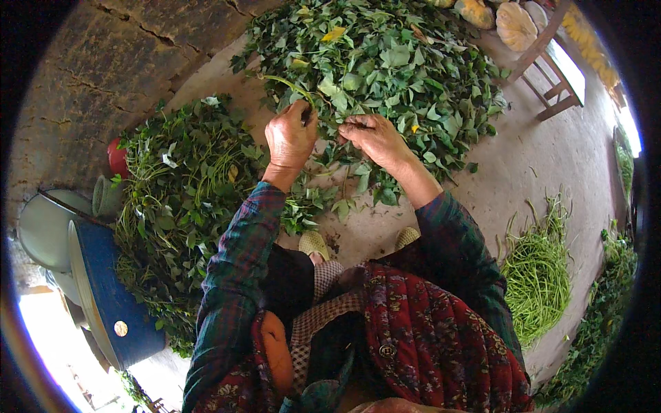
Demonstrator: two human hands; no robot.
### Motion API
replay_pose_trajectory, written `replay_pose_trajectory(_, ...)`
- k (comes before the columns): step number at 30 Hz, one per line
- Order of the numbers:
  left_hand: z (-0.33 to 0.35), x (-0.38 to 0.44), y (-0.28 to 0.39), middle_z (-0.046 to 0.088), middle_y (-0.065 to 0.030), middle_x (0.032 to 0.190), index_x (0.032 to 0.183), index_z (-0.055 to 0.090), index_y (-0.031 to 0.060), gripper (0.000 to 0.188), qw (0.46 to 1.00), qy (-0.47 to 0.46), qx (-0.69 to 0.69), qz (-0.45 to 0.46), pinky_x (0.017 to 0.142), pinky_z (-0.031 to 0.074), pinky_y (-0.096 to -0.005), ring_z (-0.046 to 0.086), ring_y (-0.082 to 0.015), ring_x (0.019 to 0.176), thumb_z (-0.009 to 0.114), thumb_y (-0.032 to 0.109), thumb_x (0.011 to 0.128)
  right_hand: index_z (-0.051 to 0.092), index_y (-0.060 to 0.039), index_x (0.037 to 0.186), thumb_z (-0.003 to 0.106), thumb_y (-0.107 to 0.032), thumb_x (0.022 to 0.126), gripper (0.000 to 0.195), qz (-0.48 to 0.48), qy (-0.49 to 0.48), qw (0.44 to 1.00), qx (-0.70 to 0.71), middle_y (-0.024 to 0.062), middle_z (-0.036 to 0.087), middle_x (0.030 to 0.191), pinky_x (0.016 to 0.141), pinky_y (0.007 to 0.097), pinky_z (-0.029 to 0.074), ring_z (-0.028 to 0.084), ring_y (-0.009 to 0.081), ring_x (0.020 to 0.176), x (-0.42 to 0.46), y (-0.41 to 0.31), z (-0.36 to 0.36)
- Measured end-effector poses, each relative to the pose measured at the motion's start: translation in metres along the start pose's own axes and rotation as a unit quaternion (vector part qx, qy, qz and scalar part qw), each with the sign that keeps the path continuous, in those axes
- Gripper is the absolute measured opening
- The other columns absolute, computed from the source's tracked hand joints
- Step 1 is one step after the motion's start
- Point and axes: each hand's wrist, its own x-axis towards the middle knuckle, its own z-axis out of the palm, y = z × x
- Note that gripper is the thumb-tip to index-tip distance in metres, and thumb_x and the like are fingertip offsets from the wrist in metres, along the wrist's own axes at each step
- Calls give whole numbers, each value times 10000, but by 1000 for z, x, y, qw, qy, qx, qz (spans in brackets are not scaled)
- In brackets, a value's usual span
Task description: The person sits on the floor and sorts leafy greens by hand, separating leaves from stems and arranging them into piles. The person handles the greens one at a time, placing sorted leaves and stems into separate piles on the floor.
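My left hand is closed around a green leaf stem, whose bent end sticks up above the fist. To its right, my right hand has thumb and fingertips brought together; whether something thin lies between them cannot be made out. Both hands are over the near edge of a large heap of leafy green vines, with a few yellow leaves in it. Loose leafy sprigs hang or lie just below the hands. A second heap of leafy vines rises left of my left forearm.
On the concrete floor at right lies a pile of bare green stems. More greenery lines the far right. A blue tub, metal basin and red container stand left. Pumpkins and a wooden chair are upper right.
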Motion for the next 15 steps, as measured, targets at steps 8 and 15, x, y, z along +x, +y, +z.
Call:
replay_pose_trajectory(8,-6,3,-2,610,-138,659,768,590,2,230,989,-139,-15,-43,556,480,-385,602,-271,592,654,222,758,656,-71,850,551,-267,813,226,-87,70,957,-266,149,641,765,634,409,489,620,326,700,7,5,-17)
replay_pose_trajectory(15,19,4,-7,614,-157,687,802,562,40,174,989,-76,125,7,574,481,-447,605,-357,633,614,201,762,614,-79,758,526,-216,833,180,-102,108,935,-321,149,607,683,537,433,470,587,358,611,0,11,24)
